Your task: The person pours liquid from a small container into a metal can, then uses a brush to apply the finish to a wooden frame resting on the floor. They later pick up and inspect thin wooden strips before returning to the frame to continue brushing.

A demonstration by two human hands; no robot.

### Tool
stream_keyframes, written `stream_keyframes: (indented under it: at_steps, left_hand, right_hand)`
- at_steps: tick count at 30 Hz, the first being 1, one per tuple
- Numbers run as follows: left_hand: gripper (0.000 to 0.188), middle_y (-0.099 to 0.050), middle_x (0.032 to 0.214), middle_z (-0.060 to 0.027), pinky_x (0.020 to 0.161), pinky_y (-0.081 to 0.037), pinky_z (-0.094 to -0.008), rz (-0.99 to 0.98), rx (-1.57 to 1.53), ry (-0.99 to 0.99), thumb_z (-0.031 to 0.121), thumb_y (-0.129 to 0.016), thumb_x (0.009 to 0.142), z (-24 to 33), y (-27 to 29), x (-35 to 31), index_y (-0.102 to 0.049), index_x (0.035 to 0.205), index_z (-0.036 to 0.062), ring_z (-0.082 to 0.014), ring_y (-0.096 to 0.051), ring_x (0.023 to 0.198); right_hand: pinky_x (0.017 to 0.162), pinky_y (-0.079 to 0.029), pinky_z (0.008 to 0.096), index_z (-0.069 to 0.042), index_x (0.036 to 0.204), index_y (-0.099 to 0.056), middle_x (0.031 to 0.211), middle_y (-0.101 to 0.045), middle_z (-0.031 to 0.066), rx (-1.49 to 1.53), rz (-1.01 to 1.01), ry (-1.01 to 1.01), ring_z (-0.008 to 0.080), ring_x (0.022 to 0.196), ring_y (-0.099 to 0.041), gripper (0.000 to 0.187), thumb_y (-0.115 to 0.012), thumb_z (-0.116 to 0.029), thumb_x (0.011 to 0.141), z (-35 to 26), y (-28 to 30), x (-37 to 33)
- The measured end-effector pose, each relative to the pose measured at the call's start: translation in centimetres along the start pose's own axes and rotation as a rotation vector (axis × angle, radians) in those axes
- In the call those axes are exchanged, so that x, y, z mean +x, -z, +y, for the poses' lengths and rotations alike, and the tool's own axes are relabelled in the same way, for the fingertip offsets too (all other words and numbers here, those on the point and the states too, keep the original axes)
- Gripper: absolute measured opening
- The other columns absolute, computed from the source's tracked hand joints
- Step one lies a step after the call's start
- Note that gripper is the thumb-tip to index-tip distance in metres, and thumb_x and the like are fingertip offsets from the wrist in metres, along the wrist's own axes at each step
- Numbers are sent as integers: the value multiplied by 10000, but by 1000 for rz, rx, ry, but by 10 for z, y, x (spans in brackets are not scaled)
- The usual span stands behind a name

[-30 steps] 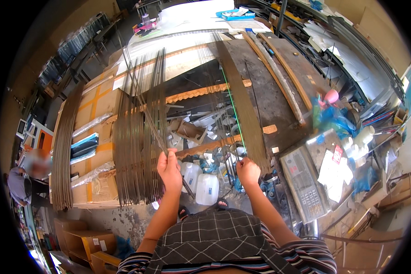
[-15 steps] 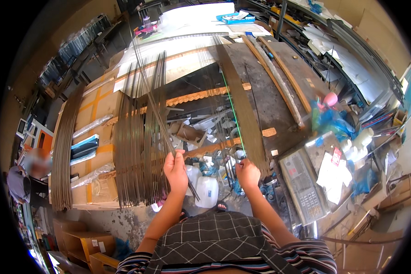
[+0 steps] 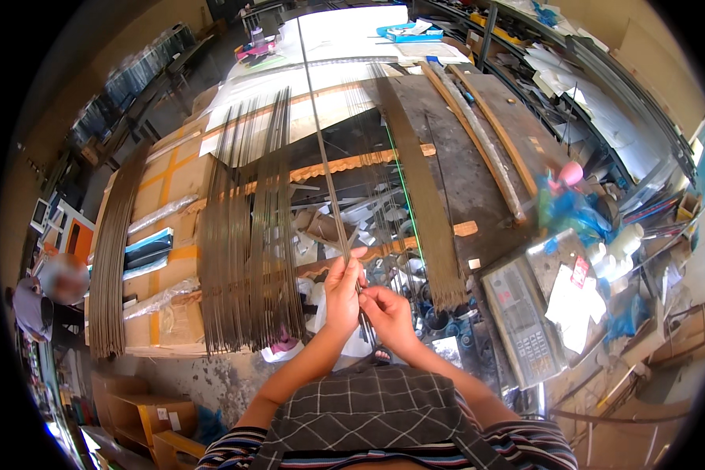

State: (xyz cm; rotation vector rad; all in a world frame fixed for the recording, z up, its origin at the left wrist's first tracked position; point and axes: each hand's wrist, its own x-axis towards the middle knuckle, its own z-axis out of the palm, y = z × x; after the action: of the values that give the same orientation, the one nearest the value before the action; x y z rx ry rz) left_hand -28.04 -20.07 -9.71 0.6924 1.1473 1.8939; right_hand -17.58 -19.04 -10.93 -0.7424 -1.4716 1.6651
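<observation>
A slim bundle of long, thin metal rods stretches away from me over the middle of the work area. My left hand is closed around it near its close end. Fingertips of my right hand pinch the same bundle just below, against the left hand; the exact grip is partly hidden. To the left, many similar rods lie spread across wavy-edged wooden strips. On the right is a dense flat row of rods, with a bright green rod along its left edge.
Another row of rods lies over cardboard boxes at far left. Wooden bars rest on the dark table. At right stand a grey keypad device and blue plastic bags. A person is at far left.
My left hand has moved right with the rod bundle, which now points more straight ahead. My right hand has left the green rod's near end and come left to the bundle.
</observation>
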Motion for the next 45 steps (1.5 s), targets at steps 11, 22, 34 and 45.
stream_keyframes:
  at_steps: [11, 22, 34, 45]
  left_hand:
    - [219, -389, 603, 52, 449, -291, -185, 147, 114, -5, 226, -477, 970, 23, 32, 20, -579, 1001, 34, -27, -334, 497]
    - [201, -352, 610, 70, 428, -227, -178, 229, 173, -64, 223, -490, 965, 32, 51, 22, -576, 969, 41, -5, -287, 497]
    - [188, -339, 589, 72, 422, -228, -179, 233, 169, -63, 206, -485, 966, 27, 62, 19, -574, 963, 41, -4, -275, 482]
    - [191, -341, 587, 71, 420, -220, -179, 252, 172, -36, 219, -496, 962, 24, 66, 19, -577, 961, 46, -3, -276, 484]
  right_hand:
    - [523, -480, 303, -25, 829, -621, 633, -617, 109, -567, 351, 170, 202, 538, -615, 86, -650, -106, 823, 20, 39, 1]
    - [537, -486, 382, -38, 785, -621, 630, -617, 137, -798, 428, 139, 320, 572, -621, 116, -653, -148, 797, 46, 71, 18]
    - [553, -488, 395, -47, 775, -628, 638, -622, 141, -826, 408, 76, 321, 582, -624, 120, -663, -161, 786, 61, 71, 19]
    - [552, -482, 418, -48, 766, -622, 628, -616, 157, -845, 394, 76, 339, 585, -620, 128, -646, -170, 796, 68, 73, 22]
